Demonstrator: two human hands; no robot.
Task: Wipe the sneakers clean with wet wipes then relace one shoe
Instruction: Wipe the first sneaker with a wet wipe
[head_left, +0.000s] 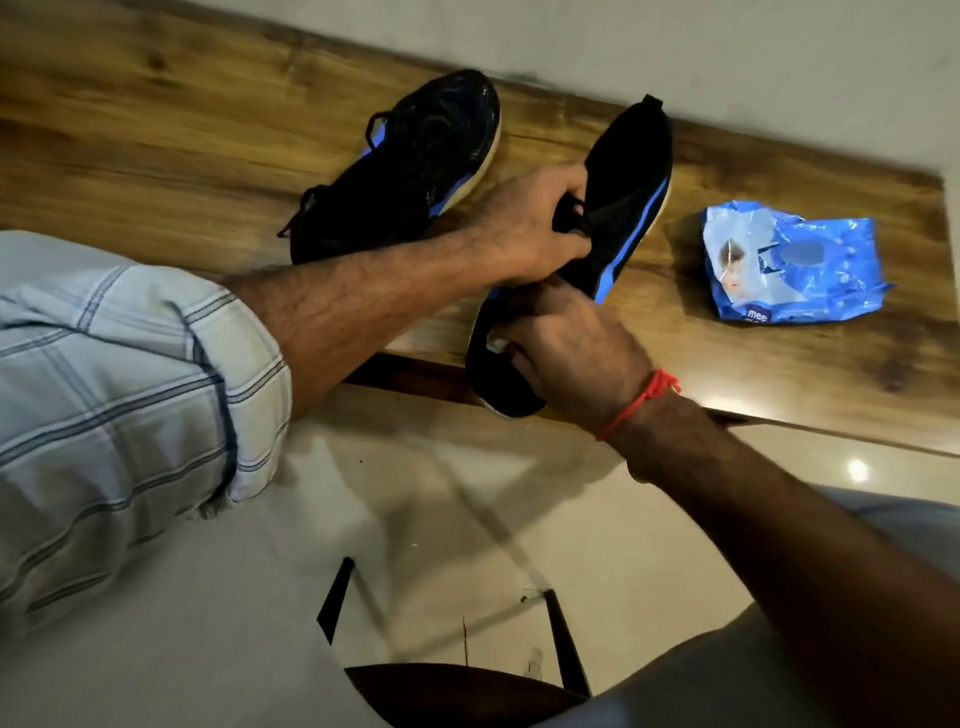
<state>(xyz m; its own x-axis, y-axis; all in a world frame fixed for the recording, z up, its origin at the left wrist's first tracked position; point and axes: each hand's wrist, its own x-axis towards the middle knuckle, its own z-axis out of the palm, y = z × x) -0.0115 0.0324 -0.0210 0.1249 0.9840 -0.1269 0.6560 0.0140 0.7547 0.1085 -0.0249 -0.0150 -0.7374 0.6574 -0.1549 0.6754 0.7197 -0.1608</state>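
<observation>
Wood-grain tabletop (779, 395) runs along a pale wall, with a glossy tiled floor below. On it, the nearer sneaker (631, 171) lies with one end jutting past the table's front edge; the left hand (530, 228) curls round its lace area, steadying it, while the right hand (566, 353) pinches a white wet wipe (496, 344) against the overhanging end. To do this step well, I judge the left grip should stay firm so the shoe does not twist, and the wipe should work along the upper and sole rim in short strokes. The other sneaker (410, 171) lies just beside, towards the wall, and the blue wipes pack (795, 265) lies well apart to the right. Bare wood between shoe and pack gives room to turn the shoe; the overhang risks a slip off the edge.
</observation>
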